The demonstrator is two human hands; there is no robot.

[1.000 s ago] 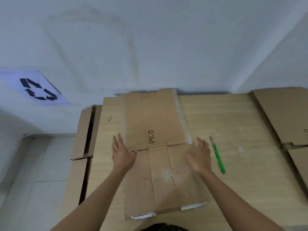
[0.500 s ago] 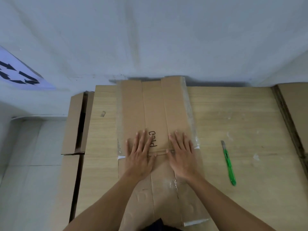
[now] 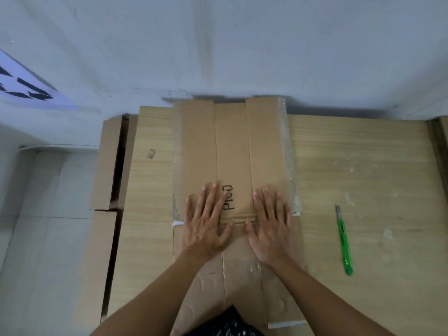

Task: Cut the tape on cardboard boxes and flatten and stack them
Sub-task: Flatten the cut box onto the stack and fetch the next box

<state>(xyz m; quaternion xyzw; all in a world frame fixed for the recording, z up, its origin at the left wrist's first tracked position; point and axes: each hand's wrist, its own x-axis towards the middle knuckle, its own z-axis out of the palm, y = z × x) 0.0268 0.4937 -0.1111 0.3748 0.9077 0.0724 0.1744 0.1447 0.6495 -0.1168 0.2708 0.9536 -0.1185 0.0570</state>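
You pressed your left hand and right hand flat on the cardboard box, fingers straight and gripping nothing, probably to crush its middle crease so it lay flat on the surface, far end at the wall. The green knife lay idle to the right. A second before, your hands sat at the box's side edges; they had moved inward.
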